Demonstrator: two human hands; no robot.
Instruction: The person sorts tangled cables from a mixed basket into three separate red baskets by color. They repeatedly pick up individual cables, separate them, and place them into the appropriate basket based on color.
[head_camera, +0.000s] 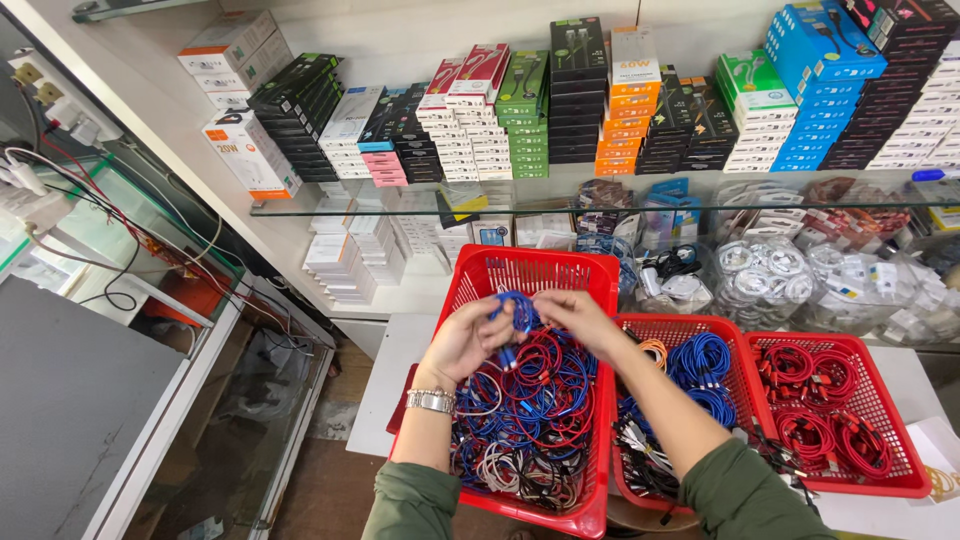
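Over the far half of the left red basket (470, 275), the left hand (468, 340) and right hand (578, 315) meet, each grip pinched on the blue cable (517, 312). The cable's coil hangs between the fingertips, just above the tangled cable heap (525, 410); both hands are equally near it.

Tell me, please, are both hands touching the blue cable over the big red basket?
Touching: the head view shows the left hand and right hand pinching the blue cable between their fingertips.
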